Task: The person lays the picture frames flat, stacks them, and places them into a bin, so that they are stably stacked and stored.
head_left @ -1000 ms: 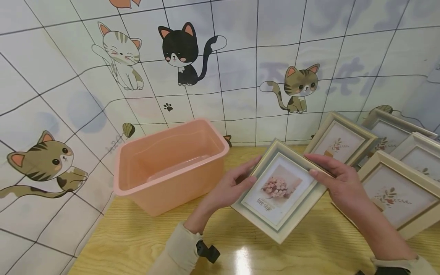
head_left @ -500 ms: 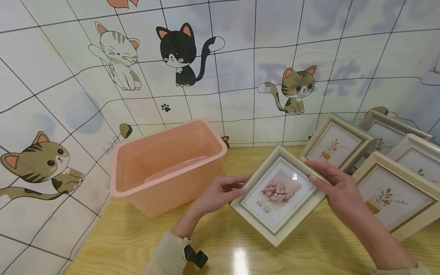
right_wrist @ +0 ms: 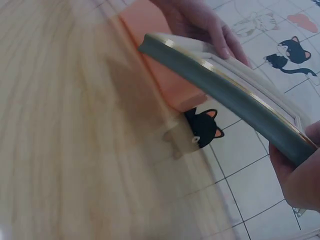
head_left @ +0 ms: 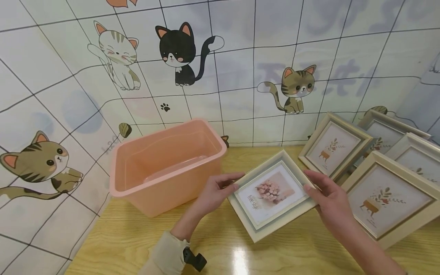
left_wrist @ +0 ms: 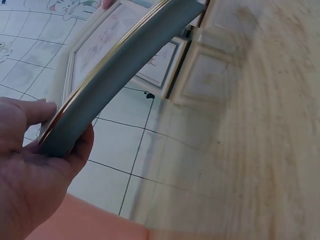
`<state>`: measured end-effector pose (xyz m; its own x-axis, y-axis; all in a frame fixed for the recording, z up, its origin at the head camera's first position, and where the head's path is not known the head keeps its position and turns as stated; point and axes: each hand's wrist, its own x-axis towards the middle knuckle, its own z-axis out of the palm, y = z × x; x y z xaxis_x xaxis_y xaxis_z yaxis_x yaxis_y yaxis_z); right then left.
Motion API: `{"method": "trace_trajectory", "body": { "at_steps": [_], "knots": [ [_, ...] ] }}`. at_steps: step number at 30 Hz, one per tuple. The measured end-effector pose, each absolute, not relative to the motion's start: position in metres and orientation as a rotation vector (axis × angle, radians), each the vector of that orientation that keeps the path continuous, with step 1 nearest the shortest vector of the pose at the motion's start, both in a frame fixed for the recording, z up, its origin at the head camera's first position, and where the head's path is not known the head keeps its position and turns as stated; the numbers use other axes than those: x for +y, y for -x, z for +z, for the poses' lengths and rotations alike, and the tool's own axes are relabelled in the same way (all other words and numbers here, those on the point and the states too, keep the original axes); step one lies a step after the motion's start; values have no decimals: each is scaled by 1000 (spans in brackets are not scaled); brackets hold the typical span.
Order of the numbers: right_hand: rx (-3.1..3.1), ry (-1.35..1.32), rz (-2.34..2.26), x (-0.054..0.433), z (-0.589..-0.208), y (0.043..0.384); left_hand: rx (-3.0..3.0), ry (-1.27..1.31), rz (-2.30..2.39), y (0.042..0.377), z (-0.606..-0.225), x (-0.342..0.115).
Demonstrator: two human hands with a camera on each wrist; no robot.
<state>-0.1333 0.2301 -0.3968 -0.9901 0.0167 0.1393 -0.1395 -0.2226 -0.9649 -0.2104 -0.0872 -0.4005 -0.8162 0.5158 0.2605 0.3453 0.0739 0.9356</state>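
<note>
A cream picture frame (head_left: 273, 194) with a pink flower print faces up, held tilted above the table between both hands. My left hand (head_left: 214, 194) grips its left corner, thumb on the face and fingers beneath. On the opposite side my right hand (head_left: 328, 196) pinches the edge, thumb on the front. In the left wrist view the frame's grey-green side (left_wrist: 120, 75) runs from my left hand (left_wrist: 30, 160) toward the upper right. The right wrist view shows my right hand (right_wrist: 300, 175) at the near end of the frame (right_wrist: 225, 95).
A pink plastic bin (head_left: 168, 168), with nothing seen inside, stands on the wooden table (head_left: 213, 248) at left, near the patterned wall (head_left: 237, 76). Several upright picture frames with plant prints stand at right, the nearest a large cream frame (head_left: 395, 198) close to my right forearm.
The held picture frame has turned and tipped flatter, shifting slightly left and down, with both hands still holding it. My left hand has moved lower along its edge toward the left corner.
</note>
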Motion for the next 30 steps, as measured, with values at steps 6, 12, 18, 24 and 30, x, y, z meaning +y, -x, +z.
{"method": "trace_trajectory", "body": {
  "at_steps": [6,12,18,24,30],
  "knots": [
    [-2344,-113,1987,237,-405,126,2308,-891,1841,212,-408,-84],
    [-2569,-194,1777,243,-419,120,2460,-869,1689,219,-410,-80],
    [-2563,-232,1897,241,-430,117,2496,-871,1560,226,-413,-80],
    [-2614,-326,1916,242,-440,115,2446,-839,1502,233,-423,-80],
    [-2670,-417,1876,248,-445,112,2393,-798,1426,242,-431,-71]
  ]
}}
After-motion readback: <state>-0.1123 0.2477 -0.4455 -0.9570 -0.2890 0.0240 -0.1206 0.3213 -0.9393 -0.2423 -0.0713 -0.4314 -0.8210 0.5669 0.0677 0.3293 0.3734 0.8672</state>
